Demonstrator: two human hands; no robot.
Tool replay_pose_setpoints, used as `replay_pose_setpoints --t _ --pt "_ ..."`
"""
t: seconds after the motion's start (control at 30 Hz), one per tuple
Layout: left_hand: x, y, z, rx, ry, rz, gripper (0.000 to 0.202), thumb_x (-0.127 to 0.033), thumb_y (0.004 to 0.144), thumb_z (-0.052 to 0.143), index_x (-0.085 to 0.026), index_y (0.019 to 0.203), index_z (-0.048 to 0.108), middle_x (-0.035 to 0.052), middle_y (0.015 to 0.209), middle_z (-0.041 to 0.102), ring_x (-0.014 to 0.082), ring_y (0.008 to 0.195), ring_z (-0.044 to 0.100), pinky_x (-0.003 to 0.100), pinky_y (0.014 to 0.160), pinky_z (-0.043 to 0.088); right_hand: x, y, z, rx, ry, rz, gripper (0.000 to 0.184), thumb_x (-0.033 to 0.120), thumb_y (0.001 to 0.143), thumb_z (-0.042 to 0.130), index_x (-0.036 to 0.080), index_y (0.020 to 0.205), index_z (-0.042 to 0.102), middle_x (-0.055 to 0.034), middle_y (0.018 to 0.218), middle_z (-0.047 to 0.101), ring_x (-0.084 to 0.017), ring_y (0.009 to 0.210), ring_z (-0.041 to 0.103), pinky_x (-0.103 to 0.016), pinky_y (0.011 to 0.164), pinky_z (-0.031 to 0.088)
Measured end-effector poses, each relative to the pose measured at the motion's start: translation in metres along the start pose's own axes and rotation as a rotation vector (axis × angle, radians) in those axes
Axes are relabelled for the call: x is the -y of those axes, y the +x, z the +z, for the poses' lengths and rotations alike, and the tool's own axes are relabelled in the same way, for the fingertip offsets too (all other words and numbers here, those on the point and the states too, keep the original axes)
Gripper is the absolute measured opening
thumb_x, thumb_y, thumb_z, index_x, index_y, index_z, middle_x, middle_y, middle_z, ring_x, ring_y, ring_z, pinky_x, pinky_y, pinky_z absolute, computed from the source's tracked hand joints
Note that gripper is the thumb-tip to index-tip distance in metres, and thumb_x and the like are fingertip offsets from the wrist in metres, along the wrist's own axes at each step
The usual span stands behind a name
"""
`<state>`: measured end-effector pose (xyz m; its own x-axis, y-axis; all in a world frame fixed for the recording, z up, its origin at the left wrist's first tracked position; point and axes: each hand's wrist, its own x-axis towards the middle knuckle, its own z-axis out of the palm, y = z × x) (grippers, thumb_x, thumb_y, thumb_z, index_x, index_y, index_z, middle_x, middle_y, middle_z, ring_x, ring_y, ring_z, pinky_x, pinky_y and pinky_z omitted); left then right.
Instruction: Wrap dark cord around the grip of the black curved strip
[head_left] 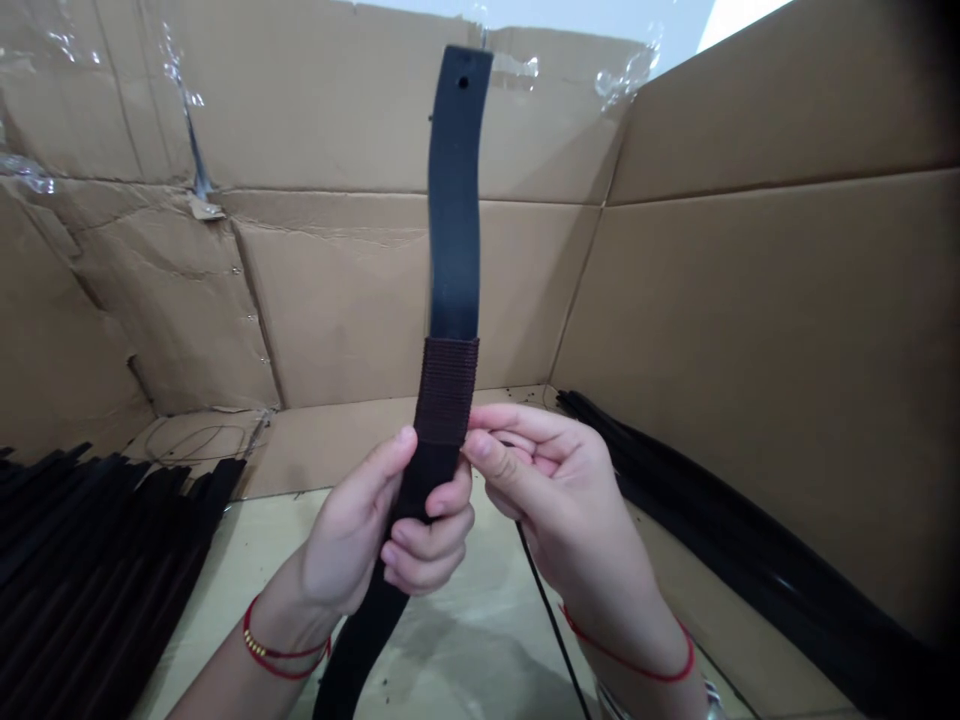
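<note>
A long, flat, curved black strip (454, 230) stands nearly upright in front of me, with a small hole close to its top end. Tight turns of dark brown cord (448, 390) wrap its middle. Just below the wrapping, my left hand (397, 530) is closed around a darker, matte stretch of the strip. My right hand (555, 490) pinches at the strip's right edge, at the lower end of the wrapping. From under that hand a thin dark cord (551, 610) runs down; the bit between thumb and forefinger is mostly hidden.
Cardboard walls (360, 290) with clear tape close in the back and right side. Several dark strips (97, 560) lie piled at the left. Long black strips (720, 520) lie along the right wall. Below my hands is a pale surface (270, 550); thin wire (199, 440) loops near the back left.
</note>
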<state>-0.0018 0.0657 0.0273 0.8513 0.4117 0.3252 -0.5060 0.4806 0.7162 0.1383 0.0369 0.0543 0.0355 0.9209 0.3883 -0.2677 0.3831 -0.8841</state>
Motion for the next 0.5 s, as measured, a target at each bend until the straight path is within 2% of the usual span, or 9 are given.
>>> replay_pose_setpoints --t 0.17,0.27,0.33,0.37,0.4,0.47,0.5 --pt "-0.002 -0.005 -0.002 0.098 -0.039 -0.005 0.046 -0.050 0.097 0.029 -0.014 0.074 0.047 -0.0074 0.052 0.022 0.0031 0.035 0.013 0.014 0.033 0.013 -0.002 0.003 -0.008 0.232 0.030 0.131 0.027 0.033 0.076 0.077 0.016 0.098 0.076 -0.0004 0.055 0.064 -0.007 0.044 0.050 -0.016 0.036 0.030" --pt "-0.001 -0.003 -0.008 0.155 -0.070 -0.102 0.054 -0.053 0.097 0.026 -0.012 0.077 0.055 -0.0081 0.046 0.021 0.0041 0.030 0.015 0.015 0.029 0.015 -0.003 0.005 -0.011 0.367 0.047 0.150 0.026 0.036 0.082 0.071 0.014 0.097 0.075 -0.0026 0.056 0.066 -0.011 0.047 0.056 -0.018 0.043 0.040" --pt "0.000 0.001 -0.011 0.142 -0.017 -0.192 0.065 -0.062 0.094 0.026 -0.009 0.086 0.062 -0.0071 0.043 0.027 0.0061 0.028 0.024 0.017 0.029 0.022 -0.003 0.006 -0.012 0.393 0.057 0.116 0.023 0.034 0.085 0.068 0.014 0.093 0.074 -0.0010 0.051 0.063 -0.010 0.042 0.055 -0.020 0.045 0.043" --pt "0.002 0.004 -0.012 0.075 0.052 -0.204 0.069 -0.067 0.092 0.027 -0.007 0.089 0.063 -0.0052 0.044 0.033 0.0074 0.030 0.032 0.018 0.031 0.028 -0.003 0.007 -0.013 0.371 0.052 0.095 0.021 0.033 0.085 0.068 0.014 0.090 0.074 -0.0001 0.051 0.062 -0.009 0.038 0.051 -0.019 0.042 0.042" --pt "0.004 0.006 -0.011 -0.045 0.142 -0.171 0.071 -0.070 0.090 0.031 -0.007 0.088 0.064 -0.0027 0.046 0.040 0.0087 0.034 0.041 0.019 0.035 0.034 -0.004 0.009 -0.014 0.319 0.038 0.070 0.018 0.032 0.084 0.070 0.014 0.086 0.074 0.0009 0.051 0.061 -0.007 0.035 0.046 -0.018 0.039 0.039" --pt "0.008 0.010 -0.008 -0.356 0.317 -0.004 0.066 -0.071 0.086 0.042 -0.009 0.078 0.062 0.0006 0.050 0.049 0.0099 0.041 0.051 0.018 0.042 0.041 -0.007 0.013 -0.014 0.174 0.006 0.021 0.015 0.031 0.080 0.073 0.016 0.082 0.074 0.0031 0.050 0.058 -0.005 0.035 0.041 -0.017 0.035 0.032" --pt "0.010 0.012 -0.005 -0.494 0.374 0.086 0.062 -0.069 0.085 0.047 -0.010 0.073 0.060 0.0003 0.049 0.050 0.0093 0.041 0.052 0.017 0.042 0.041 -0.009 0.014 -0.014 0.115 -0.003 0.003 0.014 0.031 0.078 0.076 0.018 0.083 0.074 0.0044 0.048 0.055 -0.005 0.036 0.040 -0.017 0.035 0.031"
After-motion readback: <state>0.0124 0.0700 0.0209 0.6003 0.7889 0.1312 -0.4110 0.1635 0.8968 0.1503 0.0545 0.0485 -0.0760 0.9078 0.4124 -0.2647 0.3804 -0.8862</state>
